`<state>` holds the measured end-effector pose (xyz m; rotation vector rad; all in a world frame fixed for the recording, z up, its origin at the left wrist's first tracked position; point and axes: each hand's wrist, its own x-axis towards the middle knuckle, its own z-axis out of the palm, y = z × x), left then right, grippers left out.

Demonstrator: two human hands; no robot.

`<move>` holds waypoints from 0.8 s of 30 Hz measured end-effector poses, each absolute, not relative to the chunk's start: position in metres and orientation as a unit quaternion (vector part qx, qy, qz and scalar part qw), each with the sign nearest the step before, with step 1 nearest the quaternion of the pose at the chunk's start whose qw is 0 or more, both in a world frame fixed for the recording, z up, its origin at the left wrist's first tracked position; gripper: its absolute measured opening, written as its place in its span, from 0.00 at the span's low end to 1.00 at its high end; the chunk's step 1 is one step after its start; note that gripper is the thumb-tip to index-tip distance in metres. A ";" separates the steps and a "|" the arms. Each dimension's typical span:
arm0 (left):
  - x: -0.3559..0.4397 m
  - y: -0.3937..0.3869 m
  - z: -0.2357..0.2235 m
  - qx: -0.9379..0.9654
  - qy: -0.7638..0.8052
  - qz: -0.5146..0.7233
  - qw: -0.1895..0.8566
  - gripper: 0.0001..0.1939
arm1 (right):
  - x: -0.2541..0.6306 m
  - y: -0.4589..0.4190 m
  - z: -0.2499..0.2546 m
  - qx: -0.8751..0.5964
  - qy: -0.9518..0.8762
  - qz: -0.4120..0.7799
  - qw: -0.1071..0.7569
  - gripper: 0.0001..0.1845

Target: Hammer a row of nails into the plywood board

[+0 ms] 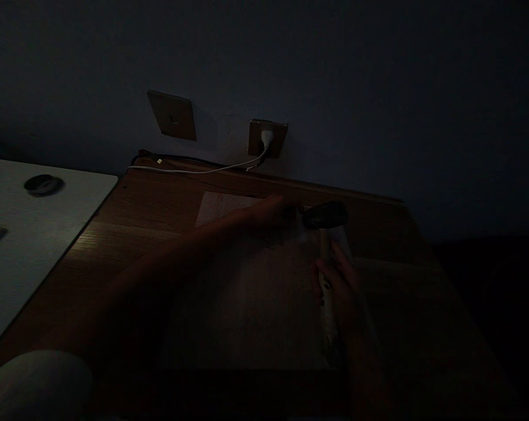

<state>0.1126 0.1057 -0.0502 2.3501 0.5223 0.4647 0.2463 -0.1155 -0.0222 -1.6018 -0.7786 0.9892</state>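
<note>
The scene is very dark. My right hand (337,286) is closed round the wooden handle of a hammer (325,217), whose dark head hangs just above the far edge of a pale sheet (229,207) on the wooden table (137,234). My left hand (275,211) reaches across the sheet. Its fingertips are pressed together right beside the hammer head, pinching something too small and dark to make out.
A white surface (31,234) with a small dark round object (43,184) adjoins the table on the left. On the wall behind are a switch plate (172,115) and a socket with a white plug (267,138); its cable (194,171) runs along the table's back edge.
</note>
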 end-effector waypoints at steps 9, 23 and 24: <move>0.110 0.108 -0.049 0.896 0.209 0.187 0.344 0.22 | 0.237 -0.110 -0.021 -0.623 -0.347 0.454 0.534 0.42; 0.107 0.114 -0.040 0.907 0.208 0.165 0.327 0.23 | 0.239 -0.113 -0.027 -0.623 -0.364 0.462 0.516 0.40; 0.103 0.115 -0.033 0.913 0.218 0.140 0.315 0.23 | 0.239 -0.113 -0.027 -0.624 -0.358 0.462 0.519 0.41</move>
